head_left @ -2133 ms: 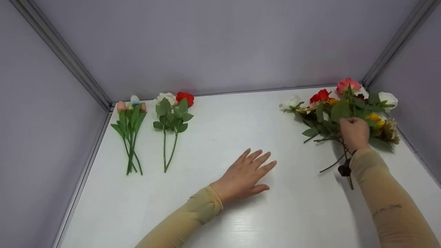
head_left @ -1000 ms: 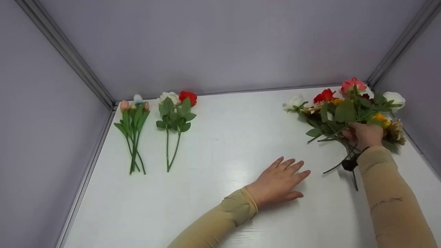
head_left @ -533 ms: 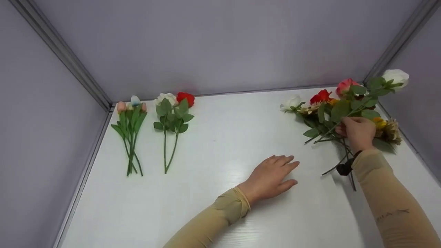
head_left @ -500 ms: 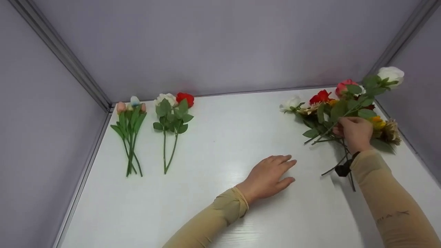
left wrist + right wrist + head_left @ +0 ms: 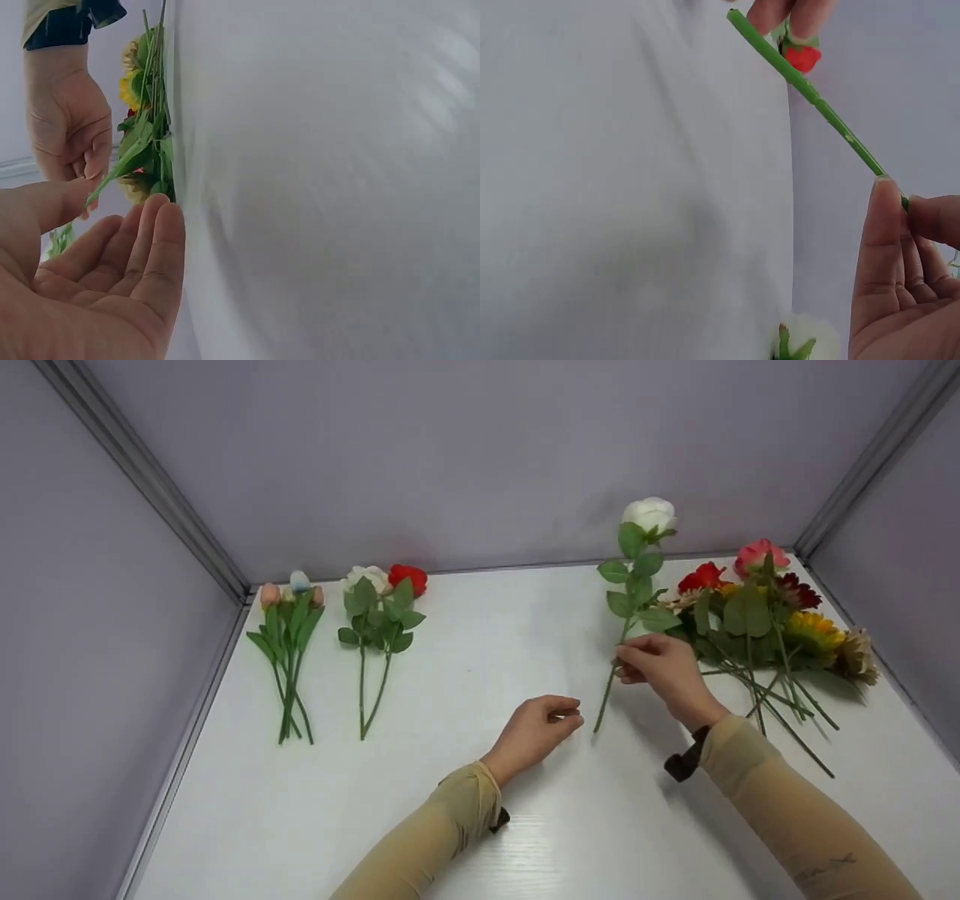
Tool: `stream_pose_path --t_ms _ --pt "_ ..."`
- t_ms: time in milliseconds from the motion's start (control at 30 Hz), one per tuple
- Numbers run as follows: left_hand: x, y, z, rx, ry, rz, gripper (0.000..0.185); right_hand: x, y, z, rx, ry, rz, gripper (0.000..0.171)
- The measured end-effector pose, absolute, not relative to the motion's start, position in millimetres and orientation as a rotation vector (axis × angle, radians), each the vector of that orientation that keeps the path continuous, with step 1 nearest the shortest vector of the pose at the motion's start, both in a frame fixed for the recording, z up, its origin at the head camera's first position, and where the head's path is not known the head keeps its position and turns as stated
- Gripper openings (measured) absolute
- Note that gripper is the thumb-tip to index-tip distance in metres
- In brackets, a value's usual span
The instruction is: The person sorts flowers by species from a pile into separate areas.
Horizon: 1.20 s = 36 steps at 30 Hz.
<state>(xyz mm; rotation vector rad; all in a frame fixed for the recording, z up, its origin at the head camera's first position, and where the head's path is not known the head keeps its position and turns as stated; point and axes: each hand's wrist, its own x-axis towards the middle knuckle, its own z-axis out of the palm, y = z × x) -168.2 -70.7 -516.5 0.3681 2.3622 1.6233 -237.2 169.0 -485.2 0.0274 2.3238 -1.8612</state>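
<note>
Head view: right hand (image 5: 664, 671) pinches the white rose (image 5: 649, 514) stem; left hand (image 5: 534, 731), fingers loosely curled, waits empty at 8 o'clock. A weak pinch could drop it.

**No readable text**

No words, labels, brands, numbers or signs can be read in any view. The one dark mark, on the sleeve (image 5: 825, 861) well behind the right hand's fingers (image 5: 637, 654), is too small to make out.

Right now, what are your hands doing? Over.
Right hand pinches white rose stem, lifted. Left hand loosely curled, holding nothing, beside stem's end. Nothing in the way.
</note>
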Motion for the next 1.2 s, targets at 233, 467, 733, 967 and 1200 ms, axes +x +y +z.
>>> stream_pose_path --t_ms 233,467,733,967,1200 --pt "-167.3 -83.0 -523.4 0.266 2.219 1.754 0.025 -230.1 129.1 -478.9 -0.066 2.281 -1.880 0.037" --pt "-163.1 -88.0 -525.2 0.218 2.165 1.813 0.021 -231.2 112.6 -477.8 -0.087 2.245 -1.879 0.031" --pt "-162.1 -88.8 -525.3 0.190 2.136 1.835 0.022 -230.6 107.5 -483.8 -0.125 2.231 -1.912 0.034" --pt "-159.1 -89.0 -522.5 0.199 2.114 1.834 0.020 -231.4 104.9 -484.6 -0.085 2.189 -1.986 0.039" --pt "-152.7 -89.8 -522.3 0.216 2.077 1.809 0.017 -234.2 106.1 -481.5 0.010 2.068 -2.152 0.039"
